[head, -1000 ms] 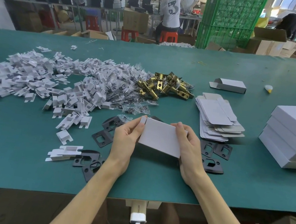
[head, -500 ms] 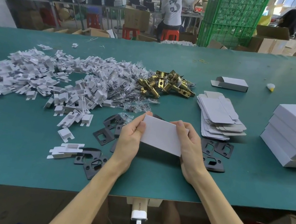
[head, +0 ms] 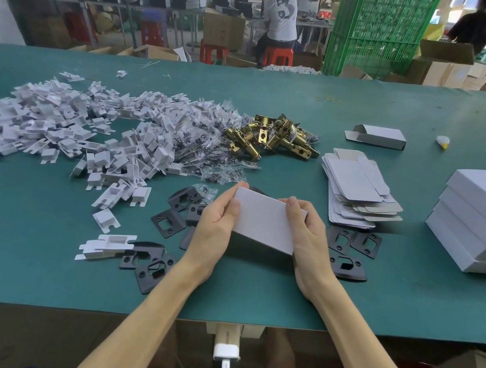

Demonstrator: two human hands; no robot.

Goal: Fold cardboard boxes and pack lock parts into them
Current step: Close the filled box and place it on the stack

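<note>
From the head camera, a white cardboard box [head: 264,222] is seen gripped at both short ends, with the left hand [head: 215,227] curled round one and the right hand [head: 311,239] round the other. It appears to be held slightly off the green table [head: 32,261]. Black strike plates [head: 350,242] are scattered beneath and beside it. Brass latches [head: 271,137] are heaped beyond, and flat box blanks [head: 356,186] are stacked to the right.

"3" on a white shirt [head: 282,12]
</note>
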